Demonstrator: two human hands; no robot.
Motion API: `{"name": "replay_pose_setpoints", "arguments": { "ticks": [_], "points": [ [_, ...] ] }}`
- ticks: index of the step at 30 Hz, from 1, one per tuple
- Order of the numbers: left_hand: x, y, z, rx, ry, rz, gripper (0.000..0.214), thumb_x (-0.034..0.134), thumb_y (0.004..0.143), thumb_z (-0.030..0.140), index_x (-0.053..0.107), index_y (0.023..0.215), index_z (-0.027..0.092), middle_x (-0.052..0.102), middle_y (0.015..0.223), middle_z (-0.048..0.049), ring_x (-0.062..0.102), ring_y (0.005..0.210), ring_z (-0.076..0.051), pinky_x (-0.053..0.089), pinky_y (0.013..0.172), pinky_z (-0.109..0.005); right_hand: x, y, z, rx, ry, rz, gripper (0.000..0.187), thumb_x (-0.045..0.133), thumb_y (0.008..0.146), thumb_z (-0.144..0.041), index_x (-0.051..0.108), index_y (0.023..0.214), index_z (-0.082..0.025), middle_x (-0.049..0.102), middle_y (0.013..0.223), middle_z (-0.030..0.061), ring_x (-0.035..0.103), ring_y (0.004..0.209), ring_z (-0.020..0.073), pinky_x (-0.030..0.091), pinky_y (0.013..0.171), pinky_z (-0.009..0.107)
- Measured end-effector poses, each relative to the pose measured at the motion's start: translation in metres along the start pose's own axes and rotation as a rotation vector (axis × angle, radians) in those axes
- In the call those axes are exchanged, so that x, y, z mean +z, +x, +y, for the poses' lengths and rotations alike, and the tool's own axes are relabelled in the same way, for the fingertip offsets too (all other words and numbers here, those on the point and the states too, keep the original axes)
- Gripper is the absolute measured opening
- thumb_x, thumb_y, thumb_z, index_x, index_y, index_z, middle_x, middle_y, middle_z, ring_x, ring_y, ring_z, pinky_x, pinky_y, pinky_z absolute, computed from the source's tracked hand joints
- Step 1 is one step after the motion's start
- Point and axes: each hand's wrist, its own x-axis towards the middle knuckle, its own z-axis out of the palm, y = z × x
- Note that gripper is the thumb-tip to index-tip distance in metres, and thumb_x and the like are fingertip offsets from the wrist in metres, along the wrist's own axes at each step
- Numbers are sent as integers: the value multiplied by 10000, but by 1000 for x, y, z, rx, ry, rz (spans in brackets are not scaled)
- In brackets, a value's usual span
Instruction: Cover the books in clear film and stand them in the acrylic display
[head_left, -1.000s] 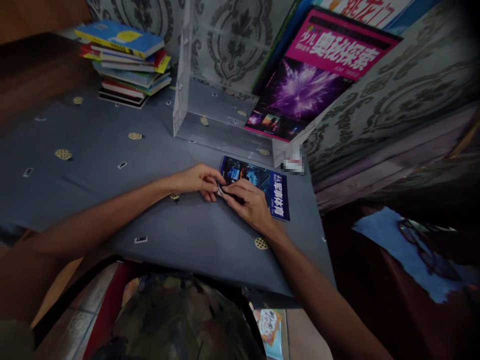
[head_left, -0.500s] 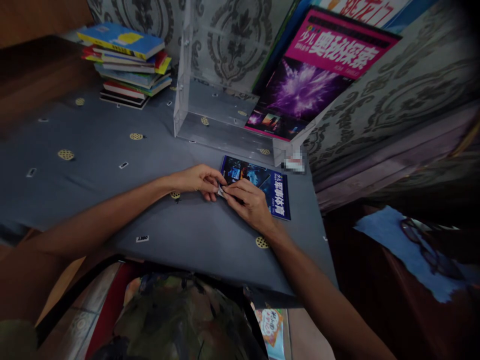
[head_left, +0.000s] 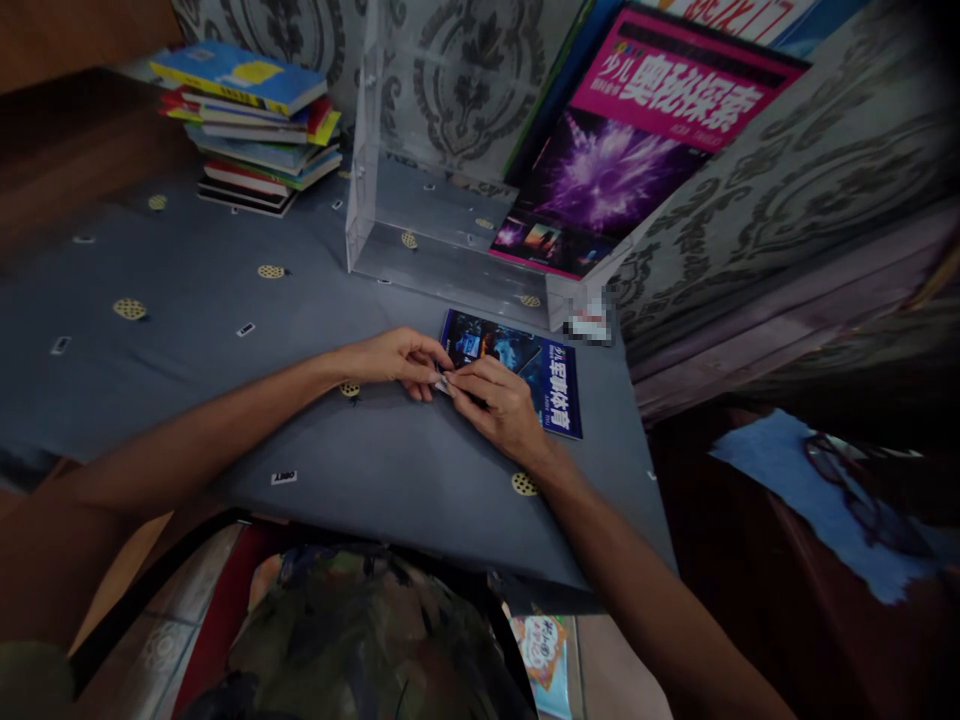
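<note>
My left hand (head_left: pixel 397 357) and my right hand (head_left: pixel 499 405) meet over the grey patterned cloth (head_left: pixel 225 330) on the table. Both pinch a small pale folded item (head_left: pixel 442 383) between their fingertips; I cannot make out what it is. Just behind the hands lies a dark blue booklet (head_left: pixel 544 375) flat on the cloth, and the right hand covers its near left corner.
A clear plastic box (head_left: pixel 420 180) stands at the back with a pink and purple magazine (head_left: pixel 622 160) leaning in it. A stack of books (head_left: pixel 251 125) sits at the back left. Dark furniture with a blue cloth (head_left: pixel 817 500) is on the right.
</note>
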Motion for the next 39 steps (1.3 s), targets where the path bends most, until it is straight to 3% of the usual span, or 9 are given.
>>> {"name": "replay_pose_setpoints", "arguments": {
  "ticks": [6, 13, 18, 22, 31, 36, 39],
  "points": [
    [0, -1, 0, 18, -9, -5, 342, 740, 810, 187, 657, 1136, 121, 727, 824, -29, 723, 725, -131, 584, 716, -273, 0, 1, 0, -43, 13, 27, 176, 560, 975, -210, 734, 953, -207, 724, 875, 70, 657, 812, 192, 547, 732, 363],
    [1, -1, 2, 8, 3, -2, 313, 755, 823, 242, 659, 1097, 126, 731, 796, -18, 722, 709, -112, 569, 658, -214, 1, 1, -1, -56, 1, 41, 176, 562, 972, -197, 736, 946, -194, 722, 865, 74, 650, 801, 189, 546, 727, 358],
    [2, -1, 4, 2, -2, 0, 345, 777, 800, 248, 657, 1098, 121, 721, 774, -5, 723, 706, -116, 569, 659, -215, 1, 1, -2, -20, -18, 9, 200, 546, 977, -211, 743, 943, -219, 726, 867, 55, 651, 797, 184, 549, 740, 363],
    [3, -2, 4, -1, 30, 10, 336, 758, 818, 271, 654, 1104, 130, 722, 786, -11, 717, 708, -116, 573, 673, -231, 1, 2, -2, -72, -15, 53, 174, 569, 963, -176, 742, 947, -186, 724, 848, 68, 647, 789, 178, 541, 720, 339],
    [0, -2, 3, 34, 32, -26, 321, 721, 800, 166, 650, 1112, 135, 694, 804, 3, 719, 736, -114, 573, 697, -231, 0, 3, -4, -76, -12, 64, 170, 575, 965, -160, 743, 984, -178, 724, 855, 69, 647, 781, 171, 538, 704, 324],
    [1, -4, 8, 2, 89, -57, 289, 651, 884, 241, 628, 1146, 123, 702, 769, -16, 713, 695, -118, 575, 656, -230, 0, 1, -1, -93, -41, 17, 155, 599, 968, -203, 752, 989, -190, 724, 878, 65, 642, 800, 173, 546, 756, 349],
    [6, -5, 8, -11, 159, -11, 264, 575, 927, 252, 615, 1147, 111, 671, 697, -5, 674, 583, -113, 551, 574, -229, 1, -1, 0, -119, -85, -32, 178, 588, 979, -241, 756, 988, -184, 711, 898, 73, 624, 808, 179, 546, 761, 357]
  ]
}}
